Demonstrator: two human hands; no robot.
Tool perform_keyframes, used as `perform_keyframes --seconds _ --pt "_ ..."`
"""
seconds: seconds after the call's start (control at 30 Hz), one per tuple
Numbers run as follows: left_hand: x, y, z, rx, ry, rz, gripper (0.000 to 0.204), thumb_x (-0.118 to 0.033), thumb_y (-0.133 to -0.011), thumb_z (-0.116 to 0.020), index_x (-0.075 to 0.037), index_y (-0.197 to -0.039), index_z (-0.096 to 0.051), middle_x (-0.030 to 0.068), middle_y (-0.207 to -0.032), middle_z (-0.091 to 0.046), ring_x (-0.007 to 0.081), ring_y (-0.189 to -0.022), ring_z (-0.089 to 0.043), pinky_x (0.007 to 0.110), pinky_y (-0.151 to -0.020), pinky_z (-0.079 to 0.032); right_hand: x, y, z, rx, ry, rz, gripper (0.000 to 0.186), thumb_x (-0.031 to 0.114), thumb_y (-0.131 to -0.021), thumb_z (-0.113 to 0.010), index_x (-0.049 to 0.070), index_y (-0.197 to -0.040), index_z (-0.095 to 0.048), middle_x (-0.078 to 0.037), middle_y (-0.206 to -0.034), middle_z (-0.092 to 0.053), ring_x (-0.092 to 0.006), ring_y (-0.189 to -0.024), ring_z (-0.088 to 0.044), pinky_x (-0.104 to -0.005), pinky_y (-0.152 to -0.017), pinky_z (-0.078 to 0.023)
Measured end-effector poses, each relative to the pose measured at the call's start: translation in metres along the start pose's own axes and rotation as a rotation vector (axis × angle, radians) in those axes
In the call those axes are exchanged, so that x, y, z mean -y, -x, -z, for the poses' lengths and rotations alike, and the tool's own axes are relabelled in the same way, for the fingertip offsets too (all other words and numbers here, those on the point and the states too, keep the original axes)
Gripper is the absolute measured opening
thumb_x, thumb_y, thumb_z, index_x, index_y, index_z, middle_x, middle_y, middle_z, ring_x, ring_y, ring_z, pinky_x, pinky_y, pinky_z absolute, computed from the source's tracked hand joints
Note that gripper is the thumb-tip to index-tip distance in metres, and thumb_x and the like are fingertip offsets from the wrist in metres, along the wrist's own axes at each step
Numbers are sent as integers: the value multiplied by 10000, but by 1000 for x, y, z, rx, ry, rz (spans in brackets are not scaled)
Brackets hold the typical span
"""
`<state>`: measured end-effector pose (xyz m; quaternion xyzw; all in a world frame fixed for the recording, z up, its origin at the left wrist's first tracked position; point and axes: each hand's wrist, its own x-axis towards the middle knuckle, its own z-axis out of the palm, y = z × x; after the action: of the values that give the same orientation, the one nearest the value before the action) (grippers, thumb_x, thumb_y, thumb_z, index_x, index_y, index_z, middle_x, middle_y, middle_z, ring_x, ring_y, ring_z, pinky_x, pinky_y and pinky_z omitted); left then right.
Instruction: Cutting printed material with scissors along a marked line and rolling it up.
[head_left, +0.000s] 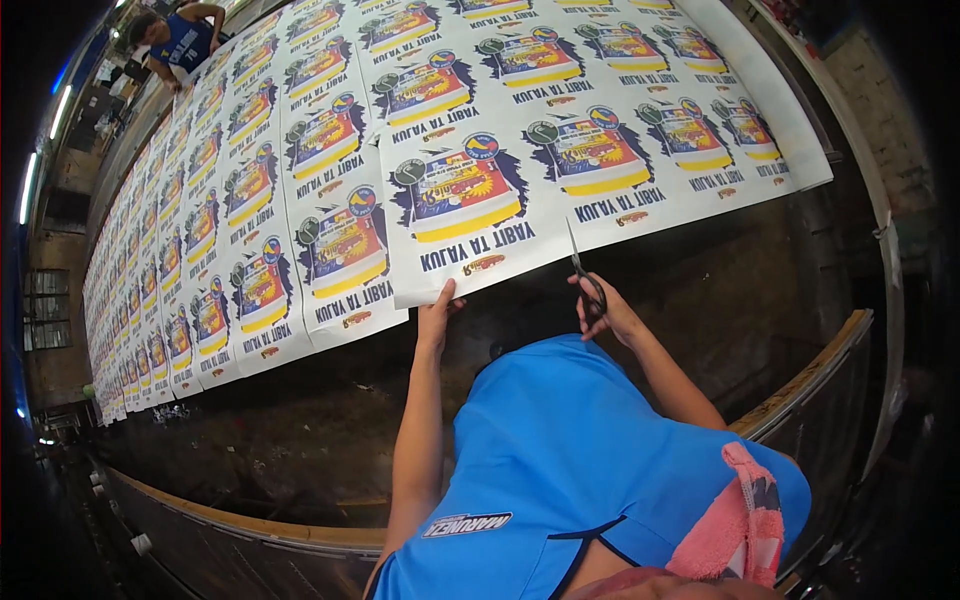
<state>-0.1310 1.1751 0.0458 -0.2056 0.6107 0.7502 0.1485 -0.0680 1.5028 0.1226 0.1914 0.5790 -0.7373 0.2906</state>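
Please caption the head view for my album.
Left hand holds a printed sheet by its edge; the right hand holds scissors.

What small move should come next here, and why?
Probably a snip inward with the scissors: the right hand points them over the near edge of the sheet, between two prints, while the left hand pinches that edge.
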Motion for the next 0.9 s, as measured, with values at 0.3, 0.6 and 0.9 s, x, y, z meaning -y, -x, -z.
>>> perform_keyframes --seconds 0.3,0.6,0.9 --pt "-9 -3 3 -3 -85 30 246 -298 -951 -674 -62 -998 -625 18 -738 -599 121 -690 -591 276 -699 -496 -1 -39 13 -113 40 77 439 298 -981 -624 56 -1326 -501 -14 -612 -557 -83 -426 -519 -210 -332 -329" --pt "-20 -1 2 -28 -122 186 247 -287 -974 -639 -42 -987 -614 35 -753 -609 142 -717 -597 287 -679 -477 66 -190 21 -139 110 171 549 369 -974 -631 155 -1436 -427 25 -615 -545 -57 -410 -458 -220 -350 -280" --pt "-54 -2 5 7 -92 272 211 -235 -979 -621 -25 -968 -621 57 -787 -624 171 -737 -588 304 -728 -471 173 -345 26 -166 208 280 520 340 -968 -647 224 -1448 -485 53 -599 -534 -39 -400 -401 -231 -360 -259"
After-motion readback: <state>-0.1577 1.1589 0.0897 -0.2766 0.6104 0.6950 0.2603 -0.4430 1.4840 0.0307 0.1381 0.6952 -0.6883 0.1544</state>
